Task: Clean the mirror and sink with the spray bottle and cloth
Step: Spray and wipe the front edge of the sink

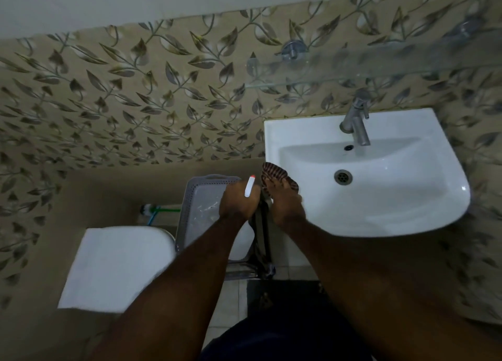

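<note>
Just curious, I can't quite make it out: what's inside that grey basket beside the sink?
The grey basket shows a pale bottom with a few small whitish bits, too blurred to name. The left hand, holding a white spray nozzle, and its forearm cover the basket's right side.

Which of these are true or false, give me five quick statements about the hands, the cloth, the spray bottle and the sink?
1. The right hand holds a striped cloth at the left rim of the sink. True.
2. The left hand is empty. False: it has a grip on a spray bottle whose white nozzle with a red tip sticks out above it.
3. Water is running from the tap. False: no stream shows and the basin looks dry.
4. A perforated grey basket sits left of the sink, under the left hand. True.
5. The cloth lies over the drain. False: the drain is uncovered, right of the cloth.
</note>
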